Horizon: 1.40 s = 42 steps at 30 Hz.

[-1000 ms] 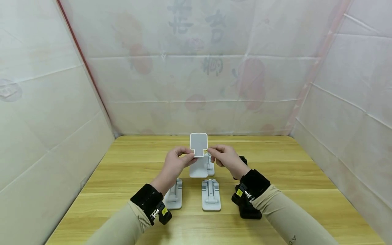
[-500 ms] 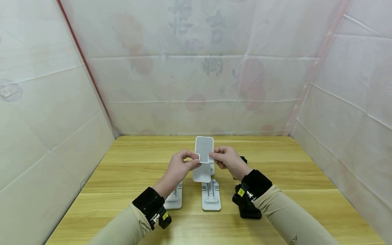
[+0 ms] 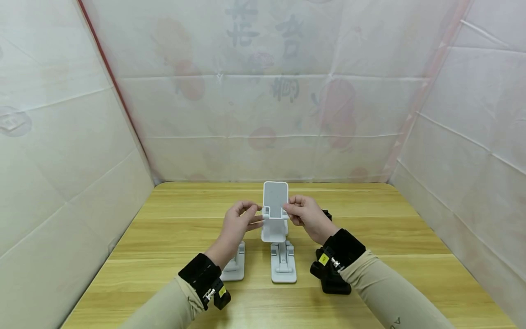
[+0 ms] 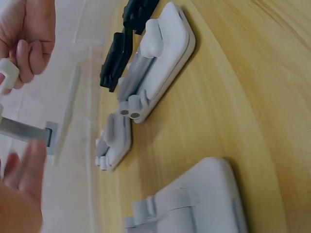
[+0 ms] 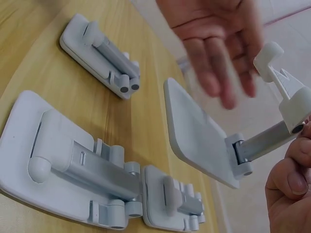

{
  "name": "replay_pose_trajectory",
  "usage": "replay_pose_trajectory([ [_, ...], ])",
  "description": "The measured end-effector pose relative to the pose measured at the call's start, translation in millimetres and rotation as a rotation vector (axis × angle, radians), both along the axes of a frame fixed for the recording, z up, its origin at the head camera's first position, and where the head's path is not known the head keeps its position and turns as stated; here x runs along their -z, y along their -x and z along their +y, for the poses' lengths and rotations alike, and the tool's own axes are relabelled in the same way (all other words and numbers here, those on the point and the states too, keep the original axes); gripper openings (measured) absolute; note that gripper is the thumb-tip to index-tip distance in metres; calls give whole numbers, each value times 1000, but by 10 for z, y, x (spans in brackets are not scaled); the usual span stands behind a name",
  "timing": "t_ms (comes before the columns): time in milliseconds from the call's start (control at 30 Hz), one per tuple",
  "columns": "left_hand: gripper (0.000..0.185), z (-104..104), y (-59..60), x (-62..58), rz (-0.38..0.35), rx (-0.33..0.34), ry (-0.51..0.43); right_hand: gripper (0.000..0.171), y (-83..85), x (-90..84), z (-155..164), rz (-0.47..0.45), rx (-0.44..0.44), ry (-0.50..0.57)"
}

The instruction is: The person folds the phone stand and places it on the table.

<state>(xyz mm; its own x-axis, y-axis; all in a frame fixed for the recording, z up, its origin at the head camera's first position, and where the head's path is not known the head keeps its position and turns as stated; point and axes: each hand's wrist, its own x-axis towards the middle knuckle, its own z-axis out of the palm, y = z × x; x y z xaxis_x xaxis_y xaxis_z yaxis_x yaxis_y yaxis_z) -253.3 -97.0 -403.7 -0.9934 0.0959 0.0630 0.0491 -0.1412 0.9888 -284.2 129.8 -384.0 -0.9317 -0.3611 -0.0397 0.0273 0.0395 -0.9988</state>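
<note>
A white phone stand (image 3: pixel 276 197) with a grey pad on its upright plate is held up above the table, unfolded. My right hand (image 3: pixel 307 218) pinches its right side near the plate's lower end. In the right wrist view, the stand's flat base (image 5: pixel 199 138) joins a silver arm that runs towards the right hand. My left hand (image 3: pixel 238 222) is just left of the stand, its fingers extended and apart from it in the right wrist view. Folded white phone stands lie below: one (image 3: pixel 283 265) in front, another (image 3: pixel 235 267) partly behind the left wrist.
Beside the right wrist lie black folded objects (image 3: pixel 336 279), partly covered by the forearm. A third folded white stand (image 5: pixel 175 201) rests at the far side. The wooden table (image 3: pixel 176 228) is enclosed by pale sheeted walls (image 3: pixel 263 105).
The stand's plate has turned and shifted slightly right, and its supports now show at both sides. The left fingers have let go and spread; the right hand keeps its pinch.
</note>
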Motion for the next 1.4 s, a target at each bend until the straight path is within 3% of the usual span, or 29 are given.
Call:
replay_pose_trajectory([
  [133, 36, -28, 46, 103, -92, -66, 51, 15, -8, 3, 8, 17, -17, 21],
  [333, 60, -27, 18, 202, -238, 75, 123, 16, -33, -14, -7, 25, -37, 49],
  [500, 55, 22, 18, 232, -237, 152, 115, 16, -45, -19, -24, 14, -41, 58],
  [733, 50, 30, 43, 243, -224, 139, 128, 15, -37, -15, -21, 10, -21, 49],
  [967, 52, -12, 46, 229, -229, 144, 170, 17, -31, -8, -20, 47, -44, 19],
  [1400, 52, -14, 13, 186, -205, 138, 165, 14, -54, 27, -45, 112, -15, -18],
])
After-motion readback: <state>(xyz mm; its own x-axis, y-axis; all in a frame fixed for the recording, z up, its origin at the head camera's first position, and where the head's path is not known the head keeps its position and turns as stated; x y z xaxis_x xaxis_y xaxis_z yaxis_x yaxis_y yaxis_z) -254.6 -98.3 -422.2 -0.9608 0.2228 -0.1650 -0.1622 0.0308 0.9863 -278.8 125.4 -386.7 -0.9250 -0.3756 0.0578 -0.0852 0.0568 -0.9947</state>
